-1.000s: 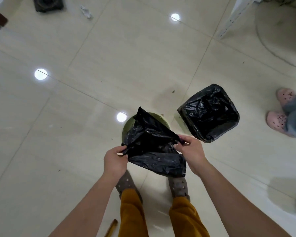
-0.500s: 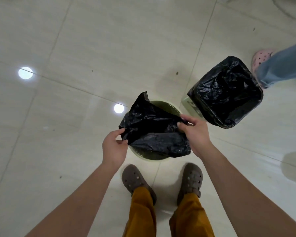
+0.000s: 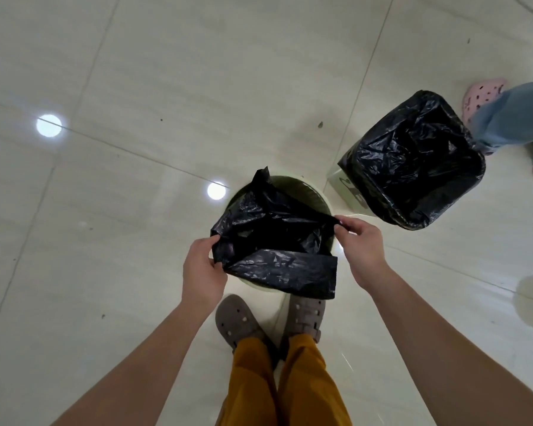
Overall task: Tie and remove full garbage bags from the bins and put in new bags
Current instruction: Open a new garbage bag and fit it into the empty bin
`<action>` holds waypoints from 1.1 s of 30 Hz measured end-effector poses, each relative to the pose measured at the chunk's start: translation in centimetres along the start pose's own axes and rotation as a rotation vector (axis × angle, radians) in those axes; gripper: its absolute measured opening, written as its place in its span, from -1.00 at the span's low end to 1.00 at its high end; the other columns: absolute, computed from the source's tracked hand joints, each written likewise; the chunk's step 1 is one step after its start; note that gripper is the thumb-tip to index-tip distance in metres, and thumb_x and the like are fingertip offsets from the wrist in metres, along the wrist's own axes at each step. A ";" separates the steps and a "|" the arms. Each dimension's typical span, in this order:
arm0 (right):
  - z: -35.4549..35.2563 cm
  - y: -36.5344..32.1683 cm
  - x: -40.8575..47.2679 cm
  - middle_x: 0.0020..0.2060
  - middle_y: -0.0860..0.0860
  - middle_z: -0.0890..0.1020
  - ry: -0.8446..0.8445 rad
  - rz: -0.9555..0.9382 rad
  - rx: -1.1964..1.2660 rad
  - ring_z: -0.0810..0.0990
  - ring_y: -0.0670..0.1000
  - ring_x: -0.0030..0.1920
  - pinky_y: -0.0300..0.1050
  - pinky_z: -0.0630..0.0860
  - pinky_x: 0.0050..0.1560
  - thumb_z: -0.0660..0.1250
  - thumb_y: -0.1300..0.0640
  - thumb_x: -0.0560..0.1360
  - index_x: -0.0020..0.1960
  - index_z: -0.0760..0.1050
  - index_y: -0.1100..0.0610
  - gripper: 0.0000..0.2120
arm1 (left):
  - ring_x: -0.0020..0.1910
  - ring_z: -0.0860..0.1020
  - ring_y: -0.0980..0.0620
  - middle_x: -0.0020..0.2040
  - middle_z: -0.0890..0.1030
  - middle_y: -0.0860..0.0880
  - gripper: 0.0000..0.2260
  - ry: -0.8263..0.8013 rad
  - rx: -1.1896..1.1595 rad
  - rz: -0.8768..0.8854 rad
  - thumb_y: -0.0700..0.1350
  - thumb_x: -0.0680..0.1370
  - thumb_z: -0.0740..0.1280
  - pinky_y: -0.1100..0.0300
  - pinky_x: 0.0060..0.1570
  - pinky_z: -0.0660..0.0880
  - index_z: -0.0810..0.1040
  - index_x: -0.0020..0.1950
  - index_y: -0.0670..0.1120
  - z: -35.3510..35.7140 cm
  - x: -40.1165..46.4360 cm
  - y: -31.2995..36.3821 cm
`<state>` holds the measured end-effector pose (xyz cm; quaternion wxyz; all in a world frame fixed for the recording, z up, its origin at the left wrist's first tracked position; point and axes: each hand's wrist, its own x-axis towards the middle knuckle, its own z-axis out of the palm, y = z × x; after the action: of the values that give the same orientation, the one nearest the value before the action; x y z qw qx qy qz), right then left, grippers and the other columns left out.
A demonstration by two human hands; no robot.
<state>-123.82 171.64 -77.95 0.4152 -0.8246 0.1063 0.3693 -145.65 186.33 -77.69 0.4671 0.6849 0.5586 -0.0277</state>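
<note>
Both hands pinching a black garbage bag (image 3: pixel 274 241) over round green bin (image 3: pixel 317 199), left hand (image 3: pixel 202 270) & right hand (image 3: pixel 359 249) at opposite edges, lined square bin (image 3: pixel 419 162) far right on tiled floor (image 3: pixel 166 72)

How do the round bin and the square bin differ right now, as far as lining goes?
The square bin already wears its liner, folded over the rim; the round bin is not lined yet, and its bag is held above it by the left hand and right hand. The round bin is green and sits at the person's feet; the square bin is pale and stands off to the right. Both bags are black plastic.
</note>
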 end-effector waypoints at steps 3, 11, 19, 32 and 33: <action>-0.3 1.2 1.8 -0.01 0.02 0.66 0.014 -0.022 -0.042 0.61 -0.03 -0.03 -0.25 0.45 -0.02 0.33 0.28 0.54 0.04 0.61 0.06 -0.82 | -0.02 0.54 -0.15 0.18 0.45 -0.07 -0.51 0.039 0.054 0.011 -0.54 0.45 0.21 0.21 -0.02 0.46 0.45 0.33 -0.21 1.0 0.5 -2.1; 0.1 2.5 2.9 -0.12 -0.05 0.55 0.138 -0.263 -0.065 0.54 -0.02 -0.19 -0.25 0.50 -0.13 0.25 0.41 0.50 -0.05 0.40 0.12 -0.80 | 0.02 0.49 -0.18 0.26 0.30 -0.19 -0.51 0.209 0.168 -0.002 -0.49 0.41 0.27 -0.04 0.03 0.52 0.40 0.31 -0.20 2.4 0.9 -3.5; 0.5 1.8 2.6 0.11 0.02 0.56 0.061 -0.390 -0.253 0.55 0.01 0.07 -0.45 0.43 -0.01 0.16 0.40 0.55 0.13 0.60 0.19 -0.70 | 0.16 0.38 -0.15 0.23 0.43 -0.20 -0.57 0.091 0.457 0.606 -0.42 0.32 0.32 -0.13 0.10 0.47 0.53 0.18 -0.21 2.8 2.1 1.2; 0.7 2.3 4.3 0.28 0.07 0.41 0.001 -0.439 -0.470 0.41 0.00 0.21 -0.28 0.45 0.18 0.29 0.13 0.57 0.38 0.43 0.24 -0.59 | 0.41 0.24 -0.16 0.46 0.26 -0.19 -0.42 -0.018 0.757 0.398 -0.25 0.47 0.31 -0.10 0.39 0.19 0.26 0.47 -0.23 3.4 5.9 2.6; 0.9 2.2 4.3 0.30 0.09 0.39 0.001 -0.441 -0.521 0.34 0.05 0.29 -0.18 0.37 0.31 0.31 0.10 0.56 0.38 0.42 0.24 -0.57 | 0.39 0.26 -0.15 0.45 0.29 -0.18 -0.42 -0.017 0.736 0.416 -0.27 0.46 0.32 -0.09 0.37 0.21 0.26 0.47 -0.23 3.3 5.8 2.7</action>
<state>-122.31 171.45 -82.62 0.2604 -0.9064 -0.1720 0.2848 -139.76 188.63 -81.15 0.1914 0.9040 0.3572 -0.1361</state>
